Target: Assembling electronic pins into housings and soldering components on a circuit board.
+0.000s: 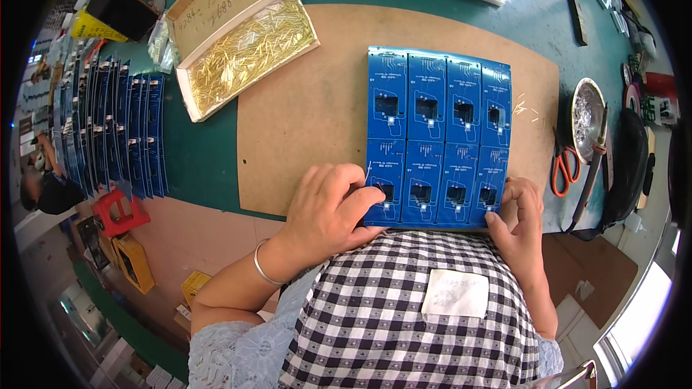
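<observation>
A blue circuit board panel (427, 140), made of several joined boards with dark square cutouts, lies at the front edge of the brown work mat. At its lower left corner, my left hand (324, 205) is closed, with the thumb over the panel beside a cutout. A thin pin-like piece (370, 168) shows just above those fingers; whether they touch it I cannot tell. My right hand (517, 220) grips the lower right edge, thumb on top and the other fingers curled at the side. The fingers' undersides are hidden.
Left of the panel stands an open cardboard box (252, 50) of gold-coloured pins. A few loose pins (525, 108) lie by the panel. Orange-handled scissors (565, 166), a metal bowl (587, 119) and a soldering iron (591, 166) sit right. Blue boards (115, 126) stand in a row far left.
</observation>
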